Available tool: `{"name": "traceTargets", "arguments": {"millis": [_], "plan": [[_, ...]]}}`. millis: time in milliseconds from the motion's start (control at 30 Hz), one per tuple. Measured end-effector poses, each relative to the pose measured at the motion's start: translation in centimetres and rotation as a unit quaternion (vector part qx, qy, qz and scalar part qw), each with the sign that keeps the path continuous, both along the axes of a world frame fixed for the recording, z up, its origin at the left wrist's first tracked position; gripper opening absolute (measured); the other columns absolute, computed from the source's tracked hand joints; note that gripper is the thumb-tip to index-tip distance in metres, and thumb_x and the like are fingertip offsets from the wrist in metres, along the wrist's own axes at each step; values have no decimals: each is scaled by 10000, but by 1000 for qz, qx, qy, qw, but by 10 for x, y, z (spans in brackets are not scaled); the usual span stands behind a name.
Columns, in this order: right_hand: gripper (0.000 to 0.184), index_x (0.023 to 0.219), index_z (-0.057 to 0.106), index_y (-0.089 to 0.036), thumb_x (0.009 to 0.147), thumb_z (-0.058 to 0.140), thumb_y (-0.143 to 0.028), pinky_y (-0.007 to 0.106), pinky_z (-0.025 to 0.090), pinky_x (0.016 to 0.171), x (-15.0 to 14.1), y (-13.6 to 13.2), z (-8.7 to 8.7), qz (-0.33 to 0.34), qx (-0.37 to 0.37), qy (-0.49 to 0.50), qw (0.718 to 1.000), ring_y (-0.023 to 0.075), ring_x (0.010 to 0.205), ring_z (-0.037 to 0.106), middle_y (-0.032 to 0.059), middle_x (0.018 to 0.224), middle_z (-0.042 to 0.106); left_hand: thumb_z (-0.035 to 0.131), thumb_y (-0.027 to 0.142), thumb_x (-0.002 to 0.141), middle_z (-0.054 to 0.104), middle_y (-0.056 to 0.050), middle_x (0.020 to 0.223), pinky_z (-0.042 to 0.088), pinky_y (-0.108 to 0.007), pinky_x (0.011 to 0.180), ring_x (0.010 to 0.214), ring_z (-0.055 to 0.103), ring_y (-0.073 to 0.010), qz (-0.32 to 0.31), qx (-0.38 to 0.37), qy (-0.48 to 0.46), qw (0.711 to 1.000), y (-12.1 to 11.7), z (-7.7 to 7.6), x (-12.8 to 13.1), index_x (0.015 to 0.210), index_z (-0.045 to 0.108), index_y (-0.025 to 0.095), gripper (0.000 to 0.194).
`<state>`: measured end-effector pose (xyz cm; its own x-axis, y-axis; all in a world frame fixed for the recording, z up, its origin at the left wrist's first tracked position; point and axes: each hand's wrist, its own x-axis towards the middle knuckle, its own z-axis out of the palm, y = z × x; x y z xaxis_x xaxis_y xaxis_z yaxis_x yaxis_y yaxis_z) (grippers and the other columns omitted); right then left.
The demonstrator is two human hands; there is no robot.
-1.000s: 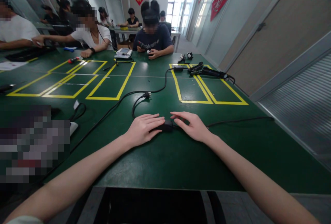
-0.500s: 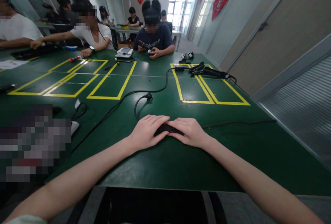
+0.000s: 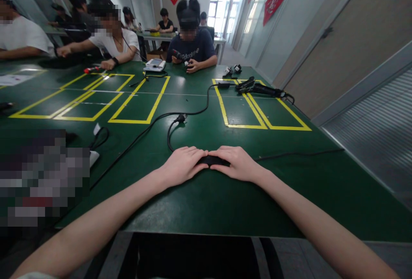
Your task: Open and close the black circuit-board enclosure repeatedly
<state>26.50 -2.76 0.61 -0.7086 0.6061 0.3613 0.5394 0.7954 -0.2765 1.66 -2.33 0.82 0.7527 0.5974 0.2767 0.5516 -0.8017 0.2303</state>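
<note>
A black power cord (image 3: pixel 219 161) lies low over the green table, and its thick dark middle shows between my hands. Whether that thick part is a folded bundle or an adapter, I cannot tell. My left hand (image 3: pixel 183 165) is closed around its left end, thumb in front and fingers behind. From the right, my right hand (image 3: pixel 240 164) pinches the other end in the same way; the fingertips of both hands nearly meet. A short length of cord curves out behind my left hand to a black plug (image 3: pixel 180 118). Past my right hand, a thin cable (image 3: pixel 299 155) runs to the table's right edge.
A long black cable (image 3: pixel 135 138) crosses the green table (image 3: pixel 206 214) to a small black box (image 3: pixel 224 85). Yellow tape rectangles (image 3: pixel 148 122) mark the surface. Beyond lie a bundled black cord (image 3: pixel 262 90) and a white device (image 3: pixel 156 65). Several people sit across the table.
My hands have shifted slightly on the cord, showing more of its dark middle on the right. The plug has moved a little left. Across the table, a person's outstretched hand has drawn back.
</note>
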Motion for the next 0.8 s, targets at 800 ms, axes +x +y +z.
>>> {"name": "traceTargets", "arguments": {"millis": [800], "plan": [[357, 1107, 765, -199, 939, 629, -484, 341, 585, 700, 37, 10, 13, -140, -142, 192, 961, 218, 738, 725, 79, 956, 794, 537, 284, 1060, 629, -138, 1466, 402, -529, 1201, 1388, 569, -279, -38, 115, -156, 980, 6, 3, -11, 1498, 482, 220, 446]]}}
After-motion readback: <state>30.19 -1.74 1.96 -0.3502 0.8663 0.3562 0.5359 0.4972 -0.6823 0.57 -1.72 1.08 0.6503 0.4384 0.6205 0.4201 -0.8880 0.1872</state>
